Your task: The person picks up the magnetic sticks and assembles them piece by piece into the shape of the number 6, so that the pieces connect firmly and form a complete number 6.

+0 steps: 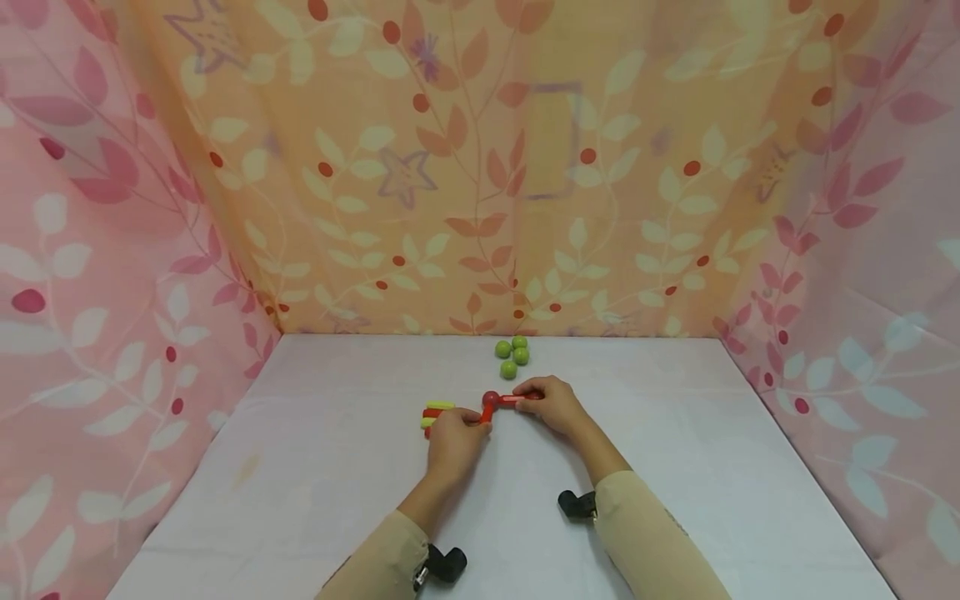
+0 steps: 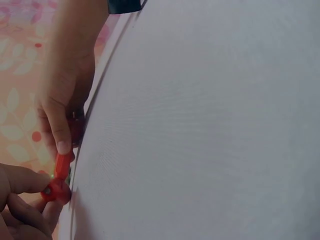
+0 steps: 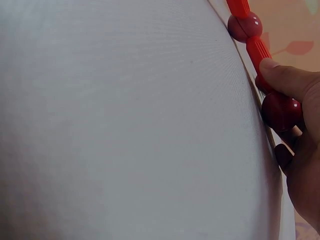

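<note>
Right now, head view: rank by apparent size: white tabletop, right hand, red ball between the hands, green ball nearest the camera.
1. White tabletop
2. Right hand
3. Red ball and nearest green ball: look alike, so not ranked.

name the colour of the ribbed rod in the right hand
The ribbed rod is red, clearest in the right wrist view.

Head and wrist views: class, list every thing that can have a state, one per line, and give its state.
Left hand: pinching the left red rod.
Right hand: gripping the right red rod.
Middle red ball: joined to both rods.
Four green balls: grouped, unheld.
Red and yellow rods: beside left hand, partly hidden.
</note>
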Motion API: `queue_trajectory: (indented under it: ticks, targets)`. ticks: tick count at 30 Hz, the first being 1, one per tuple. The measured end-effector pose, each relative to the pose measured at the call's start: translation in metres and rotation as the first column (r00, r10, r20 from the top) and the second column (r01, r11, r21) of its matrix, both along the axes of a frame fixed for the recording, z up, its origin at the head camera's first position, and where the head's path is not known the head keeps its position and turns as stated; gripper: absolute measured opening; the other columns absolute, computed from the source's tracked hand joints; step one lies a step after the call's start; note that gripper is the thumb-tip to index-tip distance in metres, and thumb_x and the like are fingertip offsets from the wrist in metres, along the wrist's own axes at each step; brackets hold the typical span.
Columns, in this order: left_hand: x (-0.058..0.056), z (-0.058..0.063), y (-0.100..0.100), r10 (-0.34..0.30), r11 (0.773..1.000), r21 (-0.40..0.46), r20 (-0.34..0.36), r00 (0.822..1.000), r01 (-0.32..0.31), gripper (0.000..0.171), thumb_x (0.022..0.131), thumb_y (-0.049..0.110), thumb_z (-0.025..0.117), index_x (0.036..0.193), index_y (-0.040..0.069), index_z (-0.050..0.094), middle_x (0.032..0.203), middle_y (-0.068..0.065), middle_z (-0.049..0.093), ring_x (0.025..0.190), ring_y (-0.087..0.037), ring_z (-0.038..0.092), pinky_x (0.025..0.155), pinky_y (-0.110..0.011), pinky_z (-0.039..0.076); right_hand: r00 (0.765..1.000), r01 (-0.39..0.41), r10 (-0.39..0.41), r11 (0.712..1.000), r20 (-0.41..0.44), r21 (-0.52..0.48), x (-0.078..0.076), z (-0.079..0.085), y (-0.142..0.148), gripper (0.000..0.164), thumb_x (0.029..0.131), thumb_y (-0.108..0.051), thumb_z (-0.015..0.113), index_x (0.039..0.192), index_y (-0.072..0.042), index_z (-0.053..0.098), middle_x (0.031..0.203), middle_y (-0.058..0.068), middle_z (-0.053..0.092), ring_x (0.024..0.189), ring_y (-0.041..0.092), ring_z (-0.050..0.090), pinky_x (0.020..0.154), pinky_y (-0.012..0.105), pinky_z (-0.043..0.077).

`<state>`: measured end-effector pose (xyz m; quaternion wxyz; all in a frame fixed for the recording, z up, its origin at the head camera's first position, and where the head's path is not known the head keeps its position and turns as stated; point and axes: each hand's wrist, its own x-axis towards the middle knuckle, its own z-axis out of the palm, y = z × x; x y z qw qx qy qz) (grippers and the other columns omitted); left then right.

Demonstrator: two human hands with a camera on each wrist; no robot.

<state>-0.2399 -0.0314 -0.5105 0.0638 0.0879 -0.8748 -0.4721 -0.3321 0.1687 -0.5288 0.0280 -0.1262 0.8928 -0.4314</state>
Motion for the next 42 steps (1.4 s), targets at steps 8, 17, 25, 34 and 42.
queue_trajectory:
  ticks: [8,17,25,34,42]
  targets:
    - [-0.003,0.003,0.000,-0.015,0.998,0.067,0.069,0.998,0.010,0.016,0.076,0.027,0.074,0.085,0.013,0.071,0.075,0.004,0.063,0.073,-0.016,0.056,0.063,-0.027,0.050,1.000,-0.008,0.008,1.000,0.005,-0.007,-0.002,0.002,0.000,0.017,0.073,-0.038,0.075,0.089,-0.035,0.069,0.092,-0.010,0.061,0.089,0.016,0.049,0.079,0.035,0.038]
    - [-0.005,0.004,-0.004,-0.122,0.978,0.187,0.136,0.983,0.095,0.022,0.076,0.032,0.074,0.085,0.012,0.070,0.082,0.001,0.062,0.077,-0.018,0.054,0.062,-0.028,0.048,0.999,-0.040,0.040,0.999,0.003,0.014,-0.003,0.002,0.005,0.016,0.075,-0.038,0.074,0.090,-0.035,0.068,0.094,-0.011,0.060,0.091,0.015,0.049,0.082,0.036,0.037]
    - [-0.010,0.005,-0.005,-0.139,0.972,0.216,0.200,0.970,0.094,0.026,0.073,0.036,0.075,0.080,0.012,0.069,0.077,0.000,0.064,0.075,-0.019,0.054,0.059,-0.027,0.044,0.996,-0.084,0.084,0.996,-0.001,0.005,-0.005,0.006,0.008,0.016,0.075,-0.033,0.074,0.090,-0.033,0.069,0.094,-0.011,0.062,0.089,0.015,0.051,0.078,0.035,0.040]
    - [-0.011,0.002,-0.005,-0.141,0.967,0.240,0.204,0.969,0.091,0.022,0.074,0.032,0.075,0.076,0.011,0.070,0.074,-0.001,0.064,0.074,-0.019,0.053,0.057,-0.027,0.042,0.987,-0.147,0.147,0.989,0.058,-0.004,-0.005,0.012,0.010,0.018,0.075,-0.030,0.074,0.092,-0.028,0.069,0.090,-0.008,0.064,0.085,0.016,0.052,0.075,0.032,0.043]
    - [-0.006,-0.003,-0.005,-0.134,0.967,0.242,0.203,0.970,0.083,0.024,0.074,0.034,0.075,0.075,0.011,0.070,0.074,-0.001,0.064,0.073,-0.019,0.052,0.056,-0.027,0.042,0.986,-0.149,0.147,0.989,0.076,0.012,-0.016,0.028,0.012,0.020,0.081,-0.027,0.070,0.098,-0.016,0.069,0.089,-0.004,0.064,0.083,0.018,0.053,0.067,0.031,0.046]
